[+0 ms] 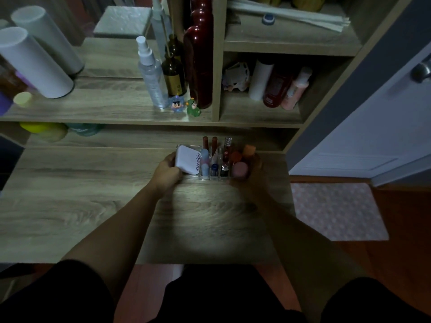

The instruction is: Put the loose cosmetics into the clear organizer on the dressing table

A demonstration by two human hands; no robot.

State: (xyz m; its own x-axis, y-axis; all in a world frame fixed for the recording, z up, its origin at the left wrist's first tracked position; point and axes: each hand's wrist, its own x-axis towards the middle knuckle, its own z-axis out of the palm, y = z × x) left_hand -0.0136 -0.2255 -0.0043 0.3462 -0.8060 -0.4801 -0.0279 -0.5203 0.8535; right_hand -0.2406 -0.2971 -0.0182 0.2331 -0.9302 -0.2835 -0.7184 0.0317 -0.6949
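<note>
1. We brace the clear organizer [211, 177] at the back of the dressing table [93, 201], one hand on each end.
2. Our left hand [166, 170] grips a white compact [188, 160], lowering it into the left compartment.
3. Our right hand [253, 170] cups the right end, steadying it; its fingers are too dark to read.
4. Lipsticks and tubes stand upright in the slots.

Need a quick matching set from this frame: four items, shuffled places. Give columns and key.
Items:
1. white compact
2. pink round jar
3. clear spray bottle
4. green figurine

Places:
A. upper shelf, far left of the group of bottles
B. left end of organizer, at left hand
C. upper shelf, beside the blue figurine
D. right end of organizer, near right hand

Pairs: 1-B, 2-D, 3-A, 4-C
</note>
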